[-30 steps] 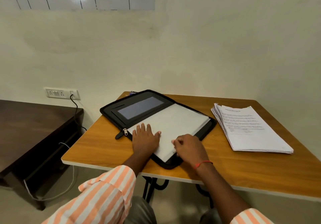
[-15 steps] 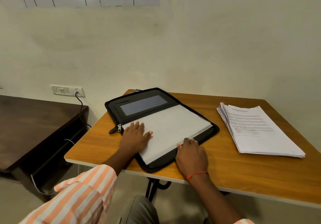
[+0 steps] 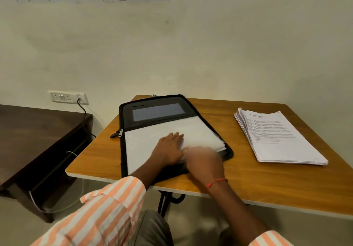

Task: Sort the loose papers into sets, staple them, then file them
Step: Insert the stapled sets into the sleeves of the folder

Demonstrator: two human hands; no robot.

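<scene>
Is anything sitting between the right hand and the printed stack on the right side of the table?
Nothing visible does. From the right hand, blurred over the near right corner of the folder, only the folder's low black rim and bare tabletop lie before the printed stack.

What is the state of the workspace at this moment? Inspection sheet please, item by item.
Surface: wooden table on black legs.
Job's things: black zip folder lying open, white sheets in its near half; loose paper stack to its right, apart from it; no stapler seen.
Clutter: small thing behind the folder's far edge, too small to tell.
Hands: left hand flat on the sheets, fingers straight; right hand at the sheets' near right edge, blurred, grip unclear.
Cables: black cable plugged into wall socket; white cable looping low by the dark side table.
Surroundings: plain wall.
</scene>
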